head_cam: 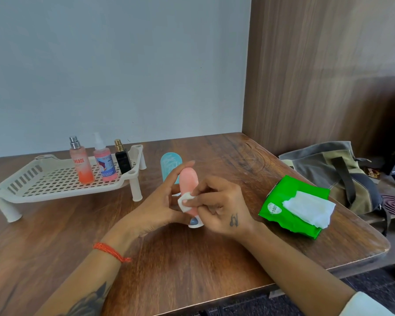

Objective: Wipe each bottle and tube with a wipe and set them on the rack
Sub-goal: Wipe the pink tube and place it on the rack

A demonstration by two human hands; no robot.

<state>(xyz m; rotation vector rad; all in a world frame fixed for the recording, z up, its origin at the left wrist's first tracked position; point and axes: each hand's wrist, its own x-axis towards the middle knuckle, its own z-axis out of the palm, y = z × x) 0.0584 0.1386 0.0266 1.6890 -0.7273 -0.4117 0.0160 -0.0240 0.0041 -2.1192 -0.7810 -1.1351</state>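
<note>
A: Presently, pink tube at frame centre, long axis upward, cap nearest the bench?

B: Yes. Left hand grips it; right hand pinches wipe against it. Rack lies upper left, nearer the left hand.

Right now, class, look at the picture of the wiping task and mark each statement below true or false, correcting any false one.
1. Three bottles stand on the white rack. True: the orange bottle, the pink spray bottle and the black bottle.
2. The left hand holds a green tube. False: it holds the pink tube.
3. The right hand presses a small wipe against the pink tube. True.
4. The blue tube is already on the rack. False: it is on the table, behind the hands.
5. The green wipe pack lies left of the rack. False: it lies on the right.
</note>
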